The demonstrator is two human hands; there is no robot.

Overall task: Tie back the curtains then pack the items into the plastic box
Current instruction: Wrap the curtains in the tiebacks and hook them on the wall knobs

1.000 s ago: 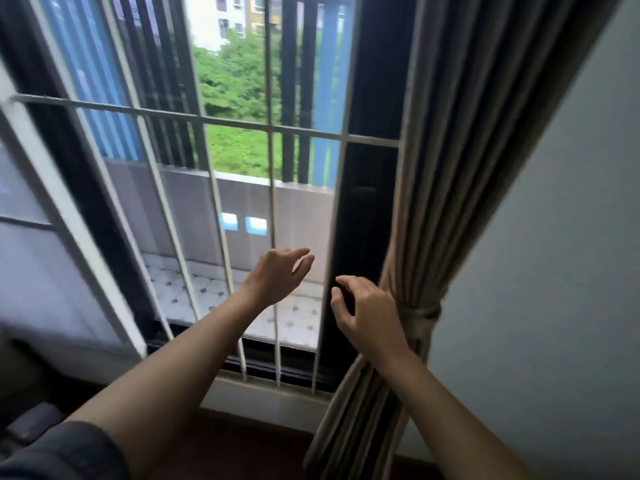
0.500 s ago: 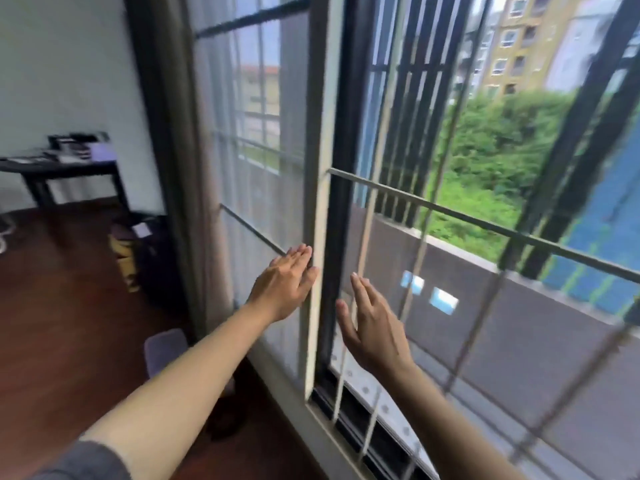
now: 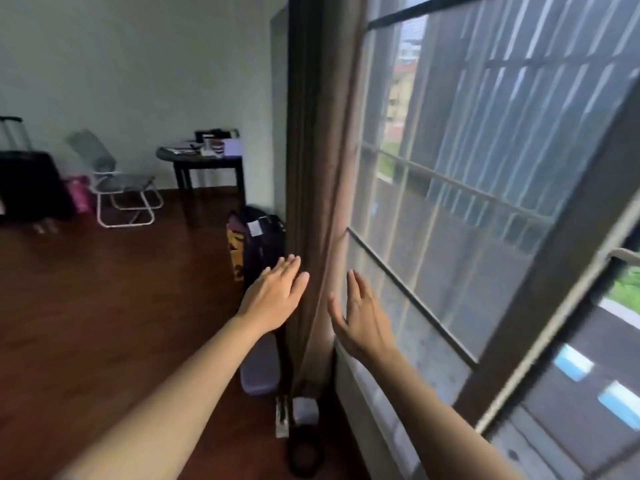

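Curtain point(image 3: 311, 161) hangs untied in loose brown folds at the left edge of the window point(image 3: 467, 209), seen from the head camera. The left hand point(image 3: 273, 296) and right hand point(image 3: 363, 313) flank it just beside the folds, fingers straight, holding nothing. The step likely calls for sweeping every fold into one bundle before wrapping a tie; no tie shows.

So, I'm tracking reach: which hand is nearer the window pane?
Right. The right hand is in front of the window pane; the left hand is across the curtain, on the room side.
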